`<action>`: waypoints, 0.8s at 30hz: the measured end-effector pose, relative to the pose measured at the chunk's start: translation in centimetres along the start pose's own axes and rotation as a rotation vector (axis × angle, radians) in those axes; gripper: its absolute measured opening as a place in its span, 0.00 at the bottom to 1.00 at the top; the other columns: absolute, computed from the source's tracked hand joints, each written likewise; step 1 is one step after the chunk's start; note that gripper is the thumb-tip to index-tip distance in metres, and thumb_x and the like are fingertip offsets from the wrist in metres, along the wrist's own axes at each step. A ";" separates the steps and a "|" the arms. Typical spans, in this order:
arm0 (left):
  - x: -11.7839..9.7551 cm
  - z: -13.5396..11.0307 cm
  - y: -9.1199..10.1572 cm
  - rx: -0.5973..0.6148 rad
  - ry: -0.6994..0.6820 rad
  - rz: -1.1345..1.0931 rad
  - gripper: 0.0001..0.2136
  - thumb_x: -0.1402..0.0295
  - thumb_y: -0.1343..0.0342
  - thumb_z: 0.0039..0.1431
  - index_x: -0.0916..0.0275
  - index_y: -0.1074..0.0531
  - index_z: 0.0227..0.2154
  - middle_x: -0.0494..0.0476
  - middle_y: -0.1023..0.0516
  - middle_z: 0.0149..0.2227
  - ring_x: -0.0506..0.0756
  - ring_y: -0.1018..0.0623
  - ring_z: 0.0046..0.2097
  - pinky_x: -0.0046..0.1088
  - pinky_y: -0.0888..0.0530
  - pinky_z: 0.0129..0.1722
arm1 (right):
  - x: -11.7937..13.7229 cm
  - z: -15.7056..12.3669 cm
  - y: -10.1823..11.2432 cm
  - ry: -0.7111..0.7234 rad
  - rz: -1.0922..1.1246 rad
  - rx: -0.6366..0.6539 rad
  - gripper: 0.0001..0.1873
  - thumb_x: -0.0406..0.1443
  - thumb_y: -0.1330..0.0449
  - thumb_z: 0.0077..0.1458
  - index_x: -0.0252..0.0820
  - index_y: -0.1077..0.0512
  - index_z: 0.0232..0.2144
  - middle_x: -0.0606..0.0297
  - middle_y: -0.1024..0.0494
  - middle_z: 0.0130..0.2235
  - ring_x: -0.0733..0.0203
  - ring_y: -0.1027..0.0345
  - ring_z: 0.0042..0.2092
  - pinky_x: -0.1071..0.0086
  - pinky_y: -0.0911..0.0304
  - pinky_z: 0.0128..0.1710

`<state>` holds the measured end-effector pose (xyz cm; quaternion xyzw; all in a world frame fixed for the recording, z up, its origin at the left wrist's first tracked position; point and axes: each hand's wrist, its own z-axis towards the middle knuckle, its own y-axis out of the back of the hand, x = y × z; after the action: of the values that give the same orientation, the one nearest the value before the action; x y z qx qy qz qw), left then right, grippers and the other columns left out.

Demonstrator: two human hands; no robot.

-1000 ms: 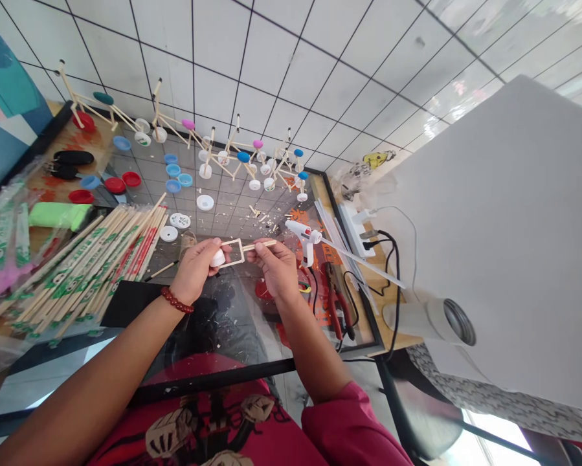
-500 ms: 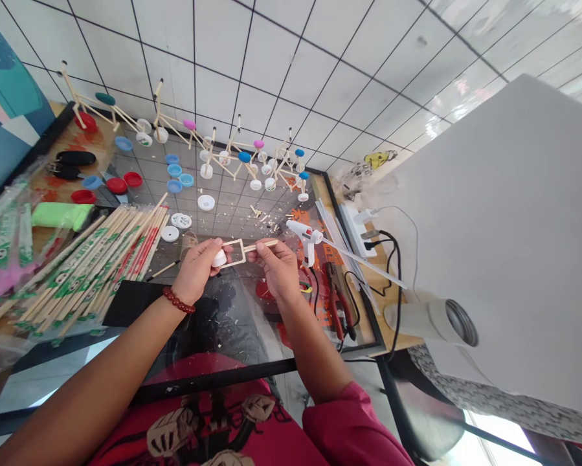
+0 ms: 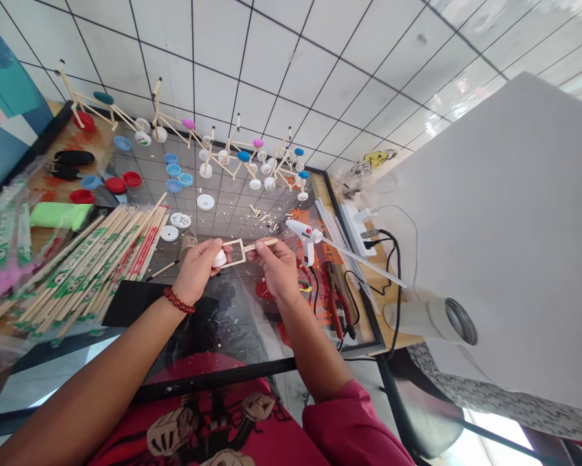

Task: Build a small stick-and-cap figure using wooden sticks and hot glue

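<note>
My left hand (image 3: 198, 264) is closed on a white bottle cap (image 3: 219, 258) at one end of a small wooden stick frame (image 3: 243, 250). The frame is a rectangular fork of thin sticks, with a straight stem running to the right. Thumb and fingers of my right hand (image 3: 277, 264) pinch that stem, and its tip shows past the thumb. Both hands are close together above the dark glass tabletop (image 3: 232, 317). Just right of my right hand stands a white glue gun (image 3: 304, 238) with a glue stick in its back.
Wrapped chopsticks (image 3: 91, 272) lie in a pile on the left. Blue caps (image 3: 174, 169), red caps (image 3: 116, 186) and white caps (image 3: 206, 202) are scattered behind. Several stick models (image 3: 232, 155) line the wall. Red-handled pliers (image 3: 336, 310), cables and a power strip (image 3: 356, 226) are on the right.
</note>
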<state>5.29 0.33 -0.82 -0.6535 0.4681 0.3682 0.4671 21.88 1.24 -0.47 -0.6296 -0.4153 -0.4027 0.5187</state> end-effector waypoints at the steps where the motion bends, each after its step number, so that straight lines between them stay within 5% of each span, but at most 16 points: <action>1: 0.1 0.0 0.0 0.000 0.001 0.005 0.18 0.51 0.37 0.58 0.64 0.22 0.27 0.56 0.24 0.26 0.50 0.32 0.27 0.24 0.44 0.23 | 0.0 0.0 0.0 0.000 -0.002 0.001 0.18 0.48 0.21 0.41 0.45 0.20 0.28 0.69 0.18 0.28 0.64 0.25 0.30 0.68 0.26 0.36; 24: 0.3 0.2 0.0 -0.023 0.013 -0.018 0.19 0.50 0.34 0.54 0.65 0.23 0.26 0.59 0.24 0.25 0.50 0.32 0.26 0.24 0.42 0.20 | -0.4 0.1 0.2 -0.017 -0.055 -0.035 0.22 0.53 0.22 0.41 0.44 0.19 0.30 0.67 0.17 0.27 0.60 0.24 0.30 0.64 0.25 0.36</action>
<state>5.35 0.39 -1.15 -0.6656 0.4609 0.3651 0.4596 21.91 1.27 -0.89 -0.6301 -0.4298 -0.4187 0.4928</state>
